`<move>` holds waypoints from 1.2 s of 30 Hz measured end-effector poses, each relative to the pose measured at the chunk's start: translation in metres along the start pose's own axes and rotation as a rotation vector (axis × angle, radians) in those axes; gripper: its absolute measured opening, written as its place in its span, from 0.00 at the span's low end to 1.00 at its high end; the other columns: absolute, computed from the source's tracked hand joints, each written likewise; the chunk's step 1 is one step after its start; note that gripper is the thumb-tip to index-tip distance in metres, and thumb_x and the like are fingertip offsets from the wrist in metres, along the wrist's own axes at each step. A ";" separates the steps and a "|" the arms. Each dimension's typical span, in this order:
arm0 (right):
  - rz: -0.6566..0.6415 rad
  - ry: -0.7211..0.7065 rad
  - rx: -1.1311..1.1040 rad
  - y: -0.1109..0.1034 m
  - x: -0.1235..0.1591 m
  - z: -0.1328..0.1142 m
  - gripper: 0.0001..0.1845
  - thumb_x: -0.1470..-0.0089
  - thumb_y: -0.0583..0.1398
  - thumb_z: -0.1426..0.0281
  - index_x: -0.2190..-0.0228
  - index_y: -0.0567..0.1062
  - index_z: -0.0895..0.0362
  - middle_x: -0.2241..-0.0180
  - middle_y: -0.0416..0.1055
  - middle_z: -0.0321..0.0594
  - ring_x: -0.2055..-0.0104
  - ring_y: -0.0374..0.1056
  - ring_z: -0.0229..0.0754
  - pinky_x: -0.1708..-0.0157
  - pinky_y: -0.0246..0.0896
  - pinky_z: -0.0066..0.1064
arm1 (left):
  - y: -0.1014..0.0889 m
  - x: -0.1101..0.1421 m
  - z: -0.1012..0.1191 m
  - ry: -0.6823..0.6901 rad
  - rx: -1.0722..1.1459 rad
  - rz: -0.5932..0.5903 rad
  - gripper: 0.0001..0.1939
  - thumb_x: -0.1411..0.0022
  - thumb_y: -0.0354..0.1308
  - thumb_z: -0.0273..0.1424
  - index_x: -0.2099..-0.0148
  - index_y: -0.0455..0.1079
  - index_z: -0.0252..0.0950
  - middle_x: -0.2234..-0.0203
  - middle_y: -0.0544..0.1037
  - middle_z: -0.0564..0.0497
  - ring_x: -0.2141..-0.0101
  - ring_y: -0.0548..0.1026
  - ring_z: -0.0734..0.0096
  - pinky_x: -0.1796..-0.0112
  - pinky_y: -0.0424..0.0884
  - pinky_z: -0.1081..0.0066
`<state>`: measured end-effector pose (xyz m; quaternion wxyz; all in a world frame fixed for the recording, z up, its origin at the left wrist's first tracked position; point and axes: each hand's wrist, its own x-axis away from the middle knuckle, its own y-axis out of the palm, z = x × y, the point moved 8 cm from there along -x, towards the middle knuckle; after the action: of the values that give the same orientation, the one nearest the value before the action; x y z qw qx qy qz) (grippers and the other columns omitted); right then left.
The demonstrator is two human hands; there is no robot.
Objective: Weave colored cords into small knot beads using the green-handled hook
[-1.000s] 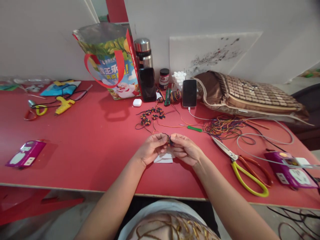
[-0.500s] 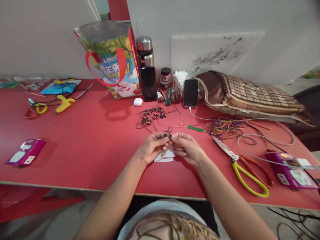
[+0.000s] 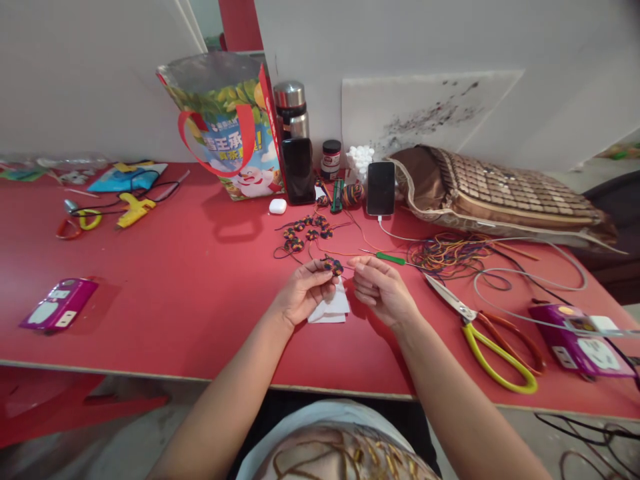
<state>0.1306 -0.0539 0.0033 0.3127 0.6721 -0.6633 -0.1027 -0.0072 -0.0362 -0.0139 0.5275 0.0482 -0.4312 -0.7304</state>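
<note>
My left hand (image 3: 310, 287) is closed, with thumb and forefinger pinching a small multicoloured yarn piece (image 3: 333, 267) in dark, orange and purple tones. Just to its right, my right hand (image 3: 377, 288) is closed in a pinch; a thin yarn strand seems to run from the piece to its fingertips. Folded white paper (image 3: 330, 308) lies on the table beneath the hands. Beyond them, several similar round yarn pieces (image 3: 295, 245) lie in a loose ring. A green-handled crochet hook (image 3: 391, 258) rests behind my right hand.
Large scissors (image 3: 493, 347) and a yarn tangle (image 3: 450, 257) lie to the right. Phones (image 3: 381, 190) stand at the back near a shopping bag (image 3: 230, 133) and a steel flask (image 3: 291, 110). A yellow glue gun (image 3: 134, 211) and a purple power strip (image 3: 60, 305) are leftward.
My right hand has drawn away to the right from the yarn piece, opening a small gap between the hands. My left hand still holds the piece. The view has shifted slightly.
</note>
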 end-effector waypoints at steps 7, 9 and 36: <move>0.061 -0.070 0.157 -0.004 -0.001 0.003 0.21 0.61 0.79 0.58 0.73 0.78 0.57 0.85 0.56 0.24 0.84 0.43 0.26 0.85 0.38 0.23 | 0.005 0.002 0.004 0.057 -0.025 -0.013 0.15 0.53 0.78 0.22 0.66 0.76 0.31 0.75 0.82 0.49 0.74 0.79 0.76 0.69 0.76 0.79; 0.079 -0.098 0.197 -0.005 0.000 0.002 0.22 0.60 0.78 0.56 0.74 0.78 0.57 0.86 0.56 0.24 0.84 0.43 0.27 0.84 0.39 0.24 | 0.007 0.004 0.005 0.074 -0.039 -0.013 0.17 0.56 0.80 0.23 0.66 0.76 0.31 0.75 0.82 0.49 0.73 0.80 0.75 0.68 0.77 0.78; 0.073 -0.814 1.016 0.026 0.032 -0.020 0.09 0.37 0.63 0.71 0.61 0.85 0.52 0.64 0.87 0.43 0.65 0.83 0.45 0.63 0.77 0.32 | 0.002 0.004 0.004 0.106 -0.014 0.157 0.07 0.53 0.76 0.24 0.69 0.83 0.30 0.69 0.87 0.44 0.70 0.84 0.71 0.64 0.80 0.77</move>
<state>0.1235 -0.0768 0.0421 -0.3172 0.6206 -0.7170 -0.0120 -0.0095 -0.0376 -0.0086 0.6058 0.0492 -0.3998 -0.6861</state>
